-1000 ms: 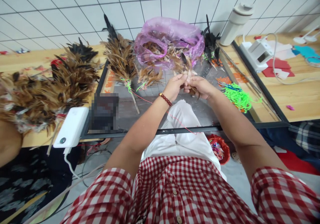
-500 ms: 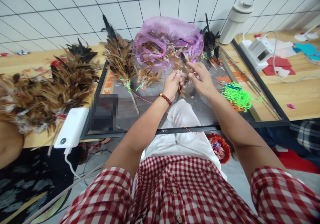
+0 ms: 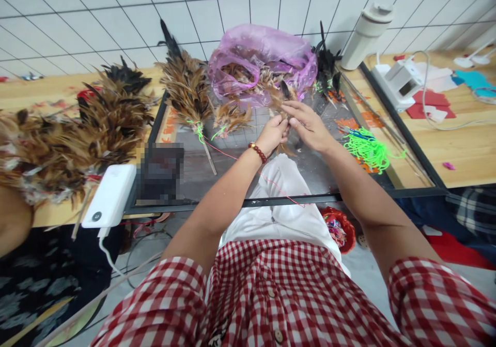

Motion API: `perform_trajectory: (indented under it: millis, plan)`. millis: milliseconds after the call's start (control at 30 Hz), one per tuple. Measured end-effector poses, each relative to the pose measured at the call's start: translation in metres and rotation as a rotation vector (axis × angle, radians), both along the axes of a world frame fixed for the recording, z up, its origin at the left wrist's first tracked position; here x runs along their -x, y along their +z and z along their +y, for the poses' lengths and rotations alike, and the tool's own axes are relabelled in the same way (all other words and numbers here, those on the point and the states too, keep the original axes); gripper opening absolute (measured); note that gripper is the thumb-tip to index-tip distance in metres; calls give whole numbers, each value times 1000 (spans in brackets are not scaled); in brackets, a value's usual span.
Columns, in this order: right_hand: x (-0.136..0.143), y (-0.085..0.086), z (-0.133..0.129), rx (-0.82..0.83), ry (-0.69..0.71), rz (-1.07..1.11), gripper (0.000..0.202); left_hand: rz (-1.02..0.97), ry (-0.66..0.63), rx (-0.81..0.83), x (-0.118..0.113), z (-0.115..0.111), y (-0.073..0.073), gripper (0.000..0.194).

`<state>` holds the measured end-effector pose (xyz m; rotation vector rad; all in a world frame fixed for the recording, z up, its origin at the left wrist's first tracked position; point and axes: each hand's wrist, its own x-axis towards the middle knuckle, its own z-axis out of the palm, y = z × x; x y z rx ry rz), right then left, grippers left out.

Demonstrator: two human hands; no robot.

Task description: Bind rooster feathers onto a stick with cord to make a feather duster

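My left hand [image 3: 272,134], a dark red bead bracelet at its wrist, is closed around a small bunch of brown feathers [image 3: 276,102]. Brown and black tips stick up past the fingers, and a few more show below. My right hand [image 3: 310,125] meets it from the right, fingers and thumb closed on the same feathers; the exact grip is partly hidden. Just behind both hands lies a pink plastic bag [image 3: 267,36] full of loose feathers. To the left are a small feather bunch [image 3: 231,117] with a green tie and a larger feather bundle [image 3: 186,86] on a stick.
Bright green cords [image 3: 368,150] lie right of my hands, and black feathers [image 3: 327,68] behind them. A white tumbler [image 3: 366,36] stands near the wall. On the left are a feather heap [image 3: 104,124] and a white power bank [image 3: 109,196]. A red thread [image 3: 281,187] crosses the black-framed board.
My right hand has moved left and closed in on the feathers beside my left hand. The left hand has shifted slightly right and down.
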<state>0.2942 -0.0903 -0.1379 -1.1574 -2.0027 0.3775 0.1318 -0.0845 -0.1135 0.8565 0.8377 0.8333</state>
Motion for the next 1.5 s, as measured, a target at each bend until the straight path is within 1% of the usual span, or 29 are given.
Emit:
perform_trajectory:
  millis: [133, 267, 433, 567, 700, 833, 967, 1100, 1233, 1367, 1500]
  plan:
    - [-2, -3, 3, 26, -8, 64, 76, -48, 8, 16, 1, -1, 1, 29]
    - [-5, -4, 5, 32, -22, 129, 76, -15, -20, -12, 2, 0, 0, 30]
    - [-2, -2, 2, -30, 32, 67, 68, -26, -24, 13, -1, -1, 0, 28]
    - [0, -4, 2, -46, -1, 118, 63, -35, 6, 15, -2, -3, 2, 25]
    - [-1, -8, 6, 41, -35, 258, 66, -3, 15, 3, -2, -3, 2, 27]
    - [-2, -10, 8, 233, -2, 461, 68, -2, 26, -31, -2, -3, 2, 29]
    - [0, -6, 5, 405, 27, 636, 68, 13, 0, -57, -3, -4, 5, 30]
    - [3, 1, 0, 519, 65, 712, 69, 36, -45, -59, -2, -8, 9, 31]
    - [5, 5, -3, 552, 85, 743, 69, 60, -92, -80, -1, -9, 9, 32]
    - [5, 9, -4, 562, 105, 774, 62, 89, -152, -115, -1, -9, 7, 33]
    - [10, 9, -3, 492, 64, 813, 53, 60, -156, -124, -1, -11, 10, 32]
